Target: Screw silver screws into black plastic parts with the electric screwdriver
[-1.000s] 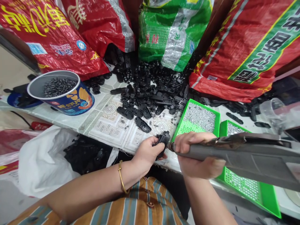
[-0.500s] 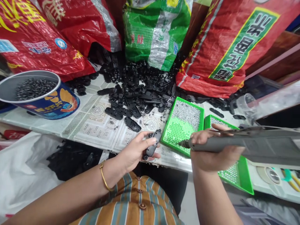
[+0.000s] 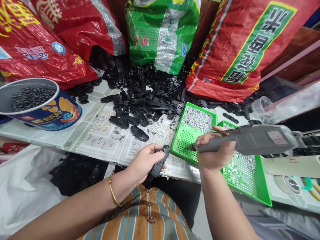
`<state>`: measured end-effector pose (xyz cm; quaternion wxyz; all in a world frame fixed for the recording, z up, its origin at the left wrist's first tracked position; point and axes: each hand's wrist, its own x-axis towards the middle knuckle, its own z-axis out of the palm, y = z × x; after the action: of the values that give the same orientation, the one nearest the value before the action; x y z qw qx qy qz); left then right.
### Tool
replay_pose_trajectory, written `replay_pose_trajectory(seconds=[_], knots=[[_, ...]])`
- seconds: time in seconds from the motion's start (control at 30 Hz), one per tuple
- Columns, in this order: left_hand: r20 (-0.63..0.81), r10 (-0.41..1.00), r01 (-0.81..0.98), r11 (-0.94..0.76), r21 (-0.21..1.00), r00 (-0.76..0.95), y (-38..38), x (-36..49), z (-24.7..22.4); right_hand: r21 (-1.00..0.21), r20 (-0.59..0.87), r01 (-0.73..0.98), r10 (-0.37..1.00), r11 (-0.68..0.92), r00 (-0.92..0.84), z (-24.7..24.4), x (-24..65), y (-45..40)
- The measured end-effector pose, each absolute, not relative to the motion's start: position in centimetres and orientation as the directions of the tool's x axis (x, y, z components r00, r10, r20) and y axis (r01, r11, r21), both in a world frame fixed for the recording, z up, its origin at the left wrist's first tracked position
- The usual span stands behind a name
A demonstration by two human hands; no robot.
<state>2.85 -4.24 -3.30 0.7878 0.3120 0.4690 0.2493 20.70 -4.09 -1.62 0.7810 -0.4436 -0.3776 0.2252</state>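
Note:
Between the thumb and fingers of my left hand (image 3: 145, 161) is a small black plastic part (image 3: 160, 162), long and rounded, tilted, held just off the table's front edge. My right hand (image 3: 212, 148) is wrapped round a grey electric screwdriver (image 3: 250, 140). Its tip points left, over the perforated half of a green tray (image 3: 178, 141). Small silvery screws (image 3: 197, 117) fill that tray's far half. Whether the tip touches the tray, or carries a screw, I cannot tell.
A heap of black plastic parts (image 3: 155, 100) covers the table's middle, before a green sack (image 3: 143, 33) and red sacks (image 3: 215, 60). A blue tub (image 3: 62, 115) of small dark pieces stands at left. A second green tray (image 3: 265, 186) and tape roll (image 3: 287, 184) lie at right.
My right hand has drawn the screwdriver left, and its rear end now shows. In my left hand the black part has turned and sits slightly lower. The view has shifted slightly.

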Motion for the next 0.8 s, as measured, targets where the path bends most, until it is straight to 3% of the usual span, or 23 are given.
replay_pose_trajectory(seconds=[0.43,0.8], knots=[[-0.612,0.682,-0.160,0.710,0.686,0.401,-4.1,3.3,-3.1,-0.857,0.346,-0.082,0.687,0.509,0.639,0.8,20.2,-4.5],[-0.588,0.692,-0.205,0.703,0.681,0.418,-4.3,3.3,-4.2,-0.841,0.314,-0.276,0.835,0.465,0.452,2.3,15.5,-4.3]])
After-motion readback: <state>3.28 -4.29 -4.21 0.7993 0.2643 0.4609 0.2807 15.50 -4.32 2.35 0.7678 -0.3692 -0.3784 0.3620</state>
